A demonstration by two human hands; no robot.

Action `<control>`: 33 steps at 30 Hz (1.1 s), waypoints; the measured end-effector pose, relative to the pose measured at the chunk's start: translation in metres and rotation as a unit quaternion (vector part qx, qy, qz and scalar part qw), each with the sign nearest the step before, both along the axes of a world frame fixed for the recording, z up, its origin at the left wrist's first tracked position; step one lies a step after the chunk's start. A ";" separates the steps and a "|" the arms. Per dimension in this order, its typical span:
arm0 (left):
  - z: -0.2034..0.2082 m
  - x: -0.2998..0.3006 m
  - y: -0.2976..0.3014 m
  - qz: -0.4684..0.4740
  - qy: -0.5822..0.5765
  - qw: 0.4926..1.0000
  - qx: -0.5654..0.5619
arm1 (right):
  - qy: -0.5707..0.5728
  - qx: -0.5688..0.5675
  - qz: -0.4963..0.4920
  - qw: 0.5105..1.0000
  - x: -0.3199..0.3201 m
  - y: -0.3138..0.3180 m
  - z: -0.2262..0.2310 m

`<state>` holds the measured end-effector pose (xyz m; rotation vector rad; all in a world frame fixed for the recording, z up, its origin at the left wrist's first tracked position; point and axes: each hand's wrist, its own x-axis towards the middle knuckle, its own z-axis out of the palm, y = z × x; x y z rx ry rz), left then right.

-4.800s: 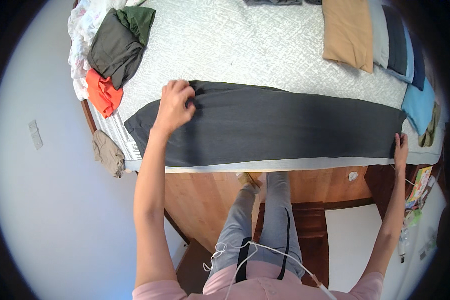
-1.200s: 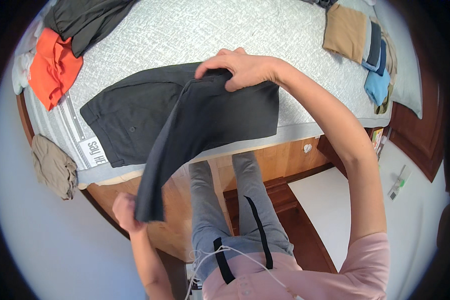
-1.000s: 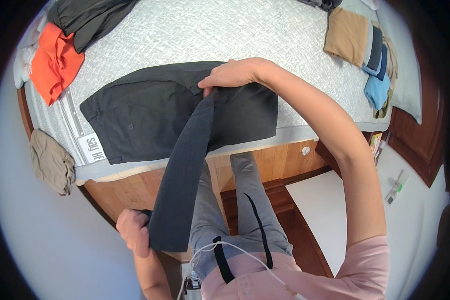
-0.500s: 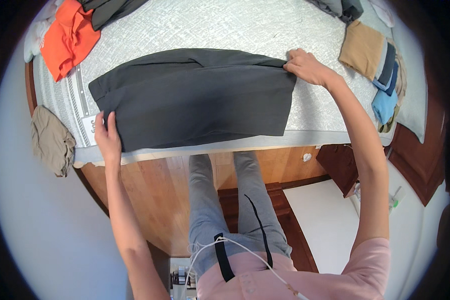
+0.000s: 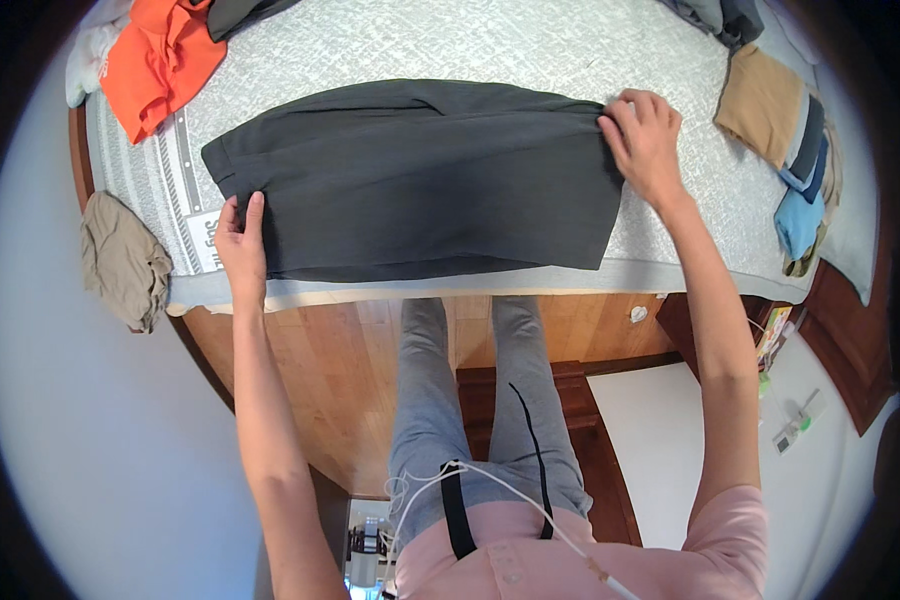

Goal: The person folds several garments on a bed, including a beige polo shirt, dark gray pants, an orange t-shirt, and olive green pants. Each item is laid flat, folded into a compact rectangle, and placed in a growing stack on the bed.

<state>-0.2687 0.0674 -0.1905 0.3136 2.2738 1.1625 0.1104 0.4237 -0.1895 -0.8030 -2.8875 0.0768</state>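
A dark grey pair of shorts (image 5: 430, 190) lies folded lengthwise near the front edge of the bed, its waistband end to the left. My left hand (image 5: 241, 245) grips that end near its front corner, fingers and thumb on either side of the edge. At the far right corner, my right hand (image 5: 647, 145) has its fingers curled and its thumb on the cloth edge; the exact grip is partly hidden behind the fingers.
An orange garment (image 5: 160, 75) and a beige crumpled cloth (image 5: 125, 260) lie at the left of the bed (image 5: 530, 50). Folded clothes, a tan one (image 5: 760, 105) and a light blue one (image 5: 800, 222) among them, lie at the right. A white cable (image 5: 510, 487) hangs before my waist.
The whole view has shifted, so the bed and clothes sit further right. My right hand has turned at the corner, its fingers more raised and curled. My left hand keeps its hold.
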 end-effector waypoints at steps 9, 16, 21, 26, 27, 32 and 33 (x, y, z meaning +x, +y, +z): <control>0.045 0.017 0.002 -0.129 0.122 0.984 -0.024 | 0.089 -0.232 -0.003 0.969 -0.136 -0.069 -0.004; 0.105 0.071 -0.026 -0.337 0.347 0.862 0.153 | -0.156 -0.170 0.031 0.973 -0.148 -0.071 0.007; 0.129 0.071 -0.023 -0.257 0.348 0.895 0.107 | -0.137 -0.110 0.179 0.968 -0.132 -0.074 0.013; 0.102 0.037 -0.013 -0.088 0.089 0.991 0.044 | -0.196 -0.154 0.220 0.943 -0.131 -0.071 0.011; 0.088 0.024 -0.009 -0.081 0.048 0.993 0.076 | -0.214 -0.178 0.222 0.935 -0.133 -0.067 0.013; 0.004 -0.034 0.003 -0.031 -0.047 0.997 -0.058 | -0.238 -0.519 -0.064 0.818 -0.135 -0.030 0.030; -0.002 -0.033 -0.004 -0.047 -0.036 0.994 -0.087 | -0.221 -0.471 -0.044 0.853 -0.132 -0.028 0.031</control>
